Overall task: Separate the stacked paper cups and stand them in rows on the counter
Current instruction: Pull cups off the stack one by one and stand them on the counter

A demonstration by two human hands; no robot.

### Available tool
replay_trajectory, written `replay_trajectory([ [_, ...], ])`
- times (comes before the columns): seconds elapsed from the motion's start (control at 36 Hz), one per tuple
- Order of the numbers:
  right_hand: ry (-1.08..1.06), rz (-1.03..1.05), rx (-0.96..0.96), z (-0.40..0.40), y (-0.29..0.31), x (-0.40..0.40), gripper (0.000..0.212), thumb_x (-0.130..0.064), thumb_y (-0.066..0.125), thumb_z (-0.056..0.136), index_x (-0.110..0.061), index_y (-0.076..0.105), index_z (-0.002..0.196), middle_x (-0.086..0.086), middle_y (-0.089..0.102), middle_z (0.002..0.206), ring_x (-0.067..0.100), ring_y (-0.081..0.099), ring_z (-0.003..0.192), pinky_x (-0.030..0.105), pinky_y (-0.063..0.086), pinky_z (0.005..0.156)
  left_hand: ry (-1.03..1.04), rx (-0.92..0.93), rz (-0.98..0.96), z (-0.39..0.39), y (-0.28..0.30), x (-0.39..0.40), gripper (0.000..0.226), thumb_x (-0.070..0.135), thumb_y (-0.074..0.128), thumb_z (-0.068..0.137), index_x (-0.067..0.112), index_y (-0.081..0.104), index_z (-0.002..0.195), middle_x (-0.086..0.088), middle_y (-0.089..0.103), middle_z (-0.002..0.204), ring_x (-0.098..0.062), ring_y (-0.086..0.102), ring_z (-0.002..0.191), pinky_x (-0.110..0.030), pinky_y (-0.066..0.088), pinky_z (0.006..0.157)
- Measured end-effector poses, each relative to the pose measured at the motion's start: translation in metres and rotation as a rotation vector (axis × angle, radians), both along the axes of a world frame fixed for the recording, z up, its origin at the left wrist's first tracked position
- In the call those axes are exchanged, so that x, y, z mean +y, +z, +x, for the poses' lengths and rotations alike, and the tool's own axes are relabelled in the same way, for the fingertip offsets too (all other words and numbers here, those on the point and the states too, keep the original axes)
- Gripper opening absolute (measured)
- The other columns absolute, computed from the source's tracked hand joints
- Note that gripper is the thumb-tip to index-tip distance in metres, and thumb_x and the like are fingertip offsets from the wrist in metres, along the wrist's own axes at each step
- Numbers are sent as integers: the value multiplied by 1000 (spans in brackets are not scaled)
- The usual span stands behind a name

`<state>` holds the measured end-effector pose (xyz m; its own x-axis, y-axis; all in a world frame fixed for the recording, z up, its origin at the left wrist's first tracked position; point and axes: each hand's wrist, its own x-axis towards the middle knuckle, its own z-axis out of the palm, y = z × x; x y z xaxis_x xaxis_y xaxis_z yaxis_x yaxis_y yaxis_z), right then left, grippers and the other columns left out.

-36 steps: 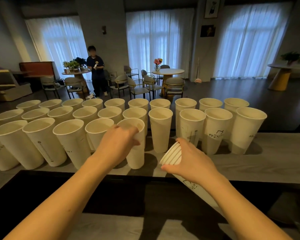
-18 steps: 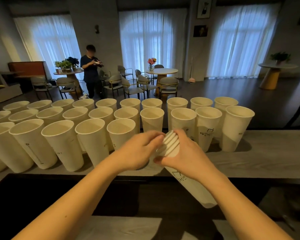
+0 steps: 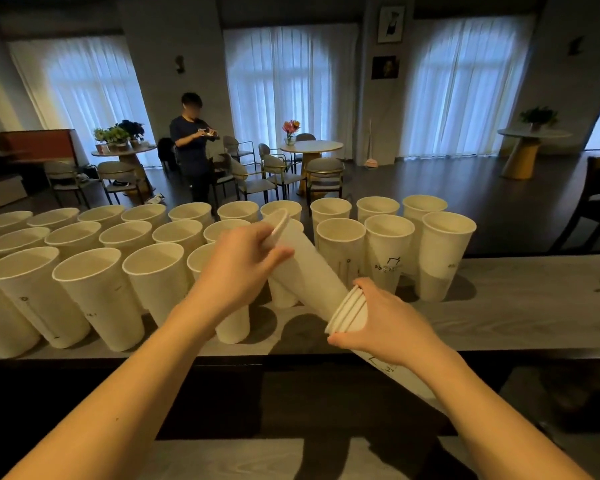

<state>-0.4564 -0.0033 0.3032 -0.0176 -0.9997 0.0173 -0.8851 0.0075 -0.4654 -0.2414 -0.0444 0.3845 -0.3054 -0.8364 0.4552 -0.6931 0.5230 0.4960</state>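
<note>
My right hand grips a short stack of nested white paper cups, tilted with its rims toward the upper left. My left hand pinches the rim end of a single cup, which is drawn most of the way out of that stack, its foot still inside the top rim. Both hands hover over the grey counter. Several white cups stand upright in three rows across the counter's left and middle. The front row's right end sits under my left hand.
The counter's right part is bare grey surface with a small dark mark. A black ledge runs along the near edge. Beyond the counter is a room with tables, chairs and a standing person.
My left hand let go of a cup stood in the front row, came to the stack's rim, and has pulled one cup up and to the left, almost free of the stack.
</note>
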Motion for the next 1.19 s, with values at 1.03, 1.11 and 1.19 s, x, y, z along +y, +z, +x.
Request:
replay_trajectory([
  [1.03, -120, -237, -187, -28, 3, 25, 93, -77, 70, 61, -34, 36, 136, -16, 58, 116, 7, 59, 100, 36, 57, 81, -459, 87, 517, -88, -25, 20, 11, 22, 64, 93, 29, 73, 90, 14, 73, 75, 3, 67, 71, -16, 49, 66],
  [1.11, -133, -203, -180, -35, 1, 28, 89, -75, 71, 60, -36, 38, 133, -16, 58, 115, 7, 59, 99, 38, 56, 81, -343, 117, 401, -85, -18, 15, 9, 24, 69, 88, 33, 70, 90, 15, 72, 76, 4, 66, 72, -21, 52, 68],
  [1.19, -153, -100, -132, -51, -1, 33, 84, -72, 74, 63, -33, 38, 129, -13, 57, 115, 9, 58, 101, 38, 55, 81, -236, 74, 179, -80, -2, 11, 5, 29, 64, 90, 25, 66, 93, 6, 69, 85, -8, 66, 79, -31, 57, 71],
])
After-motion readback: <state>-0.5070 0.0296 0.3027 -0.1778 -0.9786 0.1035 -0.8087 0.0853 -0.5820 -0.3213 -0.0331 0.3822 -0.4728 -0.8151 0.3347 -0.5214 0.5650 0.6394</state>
